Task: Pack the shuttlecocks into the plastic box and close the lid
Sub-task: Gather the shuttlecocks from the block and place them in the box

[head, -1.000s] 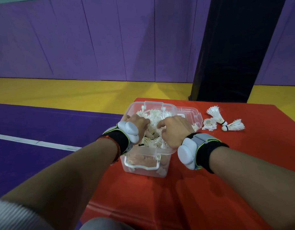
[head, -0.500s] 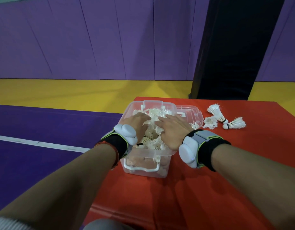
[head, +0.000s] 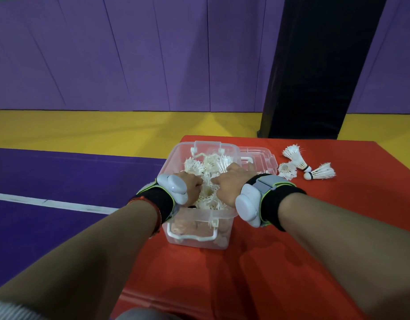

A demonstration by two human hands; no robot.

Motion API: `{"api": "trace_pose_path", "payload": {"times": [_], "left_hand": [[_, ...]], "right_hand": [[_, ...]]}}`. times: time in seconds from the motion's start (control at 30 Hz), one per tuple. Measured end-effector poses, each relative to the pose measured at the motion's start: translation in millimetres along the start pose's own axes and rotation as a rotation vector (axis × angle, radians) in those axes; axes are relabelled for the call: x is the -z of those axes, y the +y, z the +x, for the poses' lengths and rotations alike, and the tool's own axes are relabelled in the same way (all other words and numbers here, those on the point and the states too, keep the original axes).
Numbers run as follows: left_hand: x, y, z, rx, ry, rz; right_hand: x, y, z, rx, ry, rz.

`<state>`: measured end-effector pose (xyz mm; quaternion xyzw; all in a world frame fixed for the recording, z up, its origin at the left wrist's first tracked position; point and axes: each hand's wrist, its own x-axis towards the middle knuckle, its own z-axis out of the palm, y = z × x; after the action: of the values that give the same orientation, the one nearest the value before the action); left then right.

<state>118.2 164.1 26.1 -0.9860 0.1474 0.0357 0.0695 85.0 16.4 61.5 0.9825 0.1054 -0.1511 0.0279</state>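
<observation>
Two hands are inside the open plastic box (head: 199, 241), on top of the shuttlecocks (head: 206, 165) that fill it. The left hand (head: 191, 184) has its fingers bent down into the feathers; I cannot tell if it grips any. The right hand (head: 229, 184) lies flatter, fingers stretched, pressing the pile. The lid (head: 261, 155) rests just right of the box, and three loose shuttlecocks (head: 296, 158) lie further right on the red desk (head: 245, 273).

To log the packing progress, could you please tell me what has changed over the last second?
The left hand and right hand, curled on the shuttlecocks in the box, flattened out to press them; the left has since curled again. The box, its open lid and the three loose shuttlecocks on the mat have not moved.
</observation>
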Motion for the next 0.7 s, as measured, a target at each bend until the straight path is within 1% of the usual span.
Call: {"api": "trace_pose_path", "payload": {"times": [0.07, 0.1, 0.23, 0.3, 0.4, 0.53, 0.7], "left_hand": [[1.6, -0.2, -2.7, -0.03, 0.007, -0.087], [2.5, 0.7, -5.9, -0.036, 0.028, -0.147], [0.3, -5.5, -7.5, 0.04, 0.241, -0.468], [4.1, -4.6, -9.1, 0.069, 0.315, -0.512], [15.1, 1.6, -11.5, 0.069, 0.336, -0.46], [33.5, 21.7, -14.2, 0.06, 0.382, -0.494], [54.9, 57.4, -15.6, -0.009, 0.441, -0.487]], "right_hand": [[-0.6, 1.8, -3.7, 0.019, 0.04, 0.034], [-2.7, 4.1, -5.9, 0.038, 0.087, 0.077], [-13.5, 15.1, -9.8, 0.105, 0.405, 0.271], [-17.3, 21.7, -13.0, 0.09, 0.56, 0.375], [-18.3, 31.5, -23.3, 0.066, 0.713, 0.468], [-16.1, 49.8, -38.4, -0.02, 0.747, 0.496], [-18.4, 82.4, -59.5, -0.138, 0.756, 0.5]]}}
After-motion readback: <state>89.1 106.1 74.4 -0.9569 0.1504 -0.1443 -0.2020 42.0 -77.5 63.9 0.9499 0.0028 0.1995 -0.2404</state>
